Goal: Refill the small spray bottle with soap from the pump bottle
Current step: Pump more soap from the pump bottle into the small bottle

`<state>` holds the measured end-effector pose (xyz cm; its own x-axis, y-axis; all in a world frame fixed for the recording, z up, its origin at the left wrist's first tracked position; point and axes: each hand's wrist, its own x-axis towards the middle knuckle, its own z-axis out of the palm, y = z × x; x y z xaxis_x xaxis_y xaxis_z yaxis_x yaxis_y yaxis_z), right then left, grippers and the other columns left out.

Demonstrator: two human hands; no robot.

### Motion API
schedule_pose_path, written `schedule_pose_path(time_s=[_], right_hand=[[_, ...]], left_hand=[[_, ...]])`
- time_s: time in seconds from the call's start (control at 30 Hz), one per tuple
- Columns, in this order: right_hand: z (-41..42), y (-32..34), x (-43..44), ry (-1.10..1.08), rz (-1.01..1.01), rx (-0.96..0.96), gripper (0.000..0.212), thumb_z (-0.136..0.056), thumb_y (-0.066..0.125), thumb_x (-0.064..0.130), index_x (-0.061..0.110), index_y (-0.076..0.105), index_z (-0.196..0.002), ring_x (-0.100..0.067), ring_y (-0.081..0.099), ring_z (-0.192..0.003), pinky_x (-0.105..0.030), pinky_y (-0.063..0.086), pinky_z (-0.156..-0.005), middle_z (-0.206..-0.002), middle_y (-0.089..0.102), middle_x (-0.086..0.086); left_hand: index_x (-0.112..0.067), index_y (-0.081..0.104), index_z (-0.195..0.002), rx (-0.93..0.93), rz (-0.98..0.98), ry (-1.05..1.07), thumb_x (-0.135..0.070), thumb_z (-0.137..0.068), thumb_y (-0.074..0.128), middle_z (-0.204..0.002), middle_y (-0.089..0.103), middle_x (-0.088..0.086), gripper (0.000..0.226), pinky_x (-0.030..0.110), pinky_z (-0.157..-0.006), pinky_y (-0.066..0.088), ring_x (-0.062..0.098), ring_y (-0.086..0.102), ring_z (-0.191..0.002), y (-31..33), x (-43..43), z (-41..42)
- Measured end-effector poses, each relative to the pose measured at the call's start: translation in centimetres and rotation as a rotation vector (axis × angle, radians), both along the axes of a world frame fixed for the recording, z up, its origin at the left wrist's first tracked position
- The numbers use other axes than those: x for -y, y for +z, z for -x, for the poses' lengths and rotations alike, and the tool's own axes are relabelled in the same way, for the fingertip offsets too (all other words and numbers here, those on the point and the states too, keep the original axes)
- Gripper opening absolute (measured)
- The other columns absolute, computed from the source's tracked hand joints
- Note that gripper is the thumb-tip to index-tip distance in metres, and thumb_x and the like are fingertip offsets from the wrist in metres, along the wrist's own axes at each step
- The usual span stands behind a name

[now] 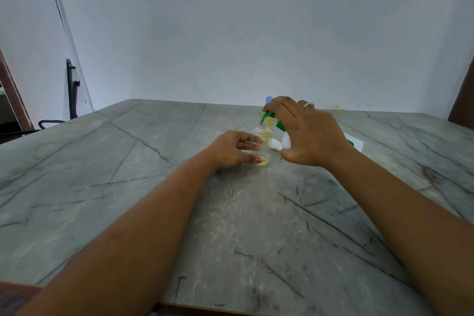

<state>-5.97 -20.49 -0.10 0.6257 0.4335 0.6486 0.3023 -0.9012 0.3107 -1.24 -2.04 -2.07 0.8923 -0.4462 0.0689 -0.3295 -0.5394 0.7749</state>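
Note:
A small clear spray bottle stands upright on the grey marble table, its threaded neck open and a little yellowish liquid at its bottom. My left hand holds it from the left, fingers curled round its body. My right hand covers the pump bottle, of which only the green pump head and some yellow show; its fingertips rest on the green pump above the small bottle's neck. A white spray cap lies on the table under my right hand.
A white and green flat object lies behind my right wrist. A blue-topped thing peeks out behind my right fingers. A black chair stands off the table's left far corner, by the wall.

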Motion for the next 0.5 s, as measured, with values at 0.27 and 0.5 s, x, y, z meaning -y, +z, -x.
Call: schedule_pose_path(time_s=[0.27, 0.5], right_hand=[[-0.19, 0.03, -0.18, -0.001, -0.030, 0.010, 0.070, -0.058, 0.073, 0.036, 0.024, 0.043, -0.120, -0.020, 0.051, -0.081, -0.023, 0.039, -0.047, -0.116, 0.048, 0.005], [-0.11, -0.04, -0.11, 0.011, -0.017, 0.016, 0.074, -0.057, 0.072, 0.034, 0.024, 0.042, -0.123, -0.020, 0.051, -0.080, -0.023, 0.039, -0.046, -0.119, 0.047, 0.005]], left_hand=[[-0.016, 0.056, -0.125, 0.006, 0.005, 0.001, -0.010, -0.078, 0.073, -0.128, 0.060, 0.003, 0.051, 0.037, -0.107, 0.040, 0.016, 0.056, -0.117, -0.05, -0.05, 0.03], [-0.016, 0.056, -0.126, 0.006, 0.004, -0.002, -0.011, -0.078, 0.073, -0.128, 0.060, 0.003, 0.052, 0.037, -0.106, 0.041, 0.016, 0.057, -0.117, -0.09, -0.04, -0.14]])
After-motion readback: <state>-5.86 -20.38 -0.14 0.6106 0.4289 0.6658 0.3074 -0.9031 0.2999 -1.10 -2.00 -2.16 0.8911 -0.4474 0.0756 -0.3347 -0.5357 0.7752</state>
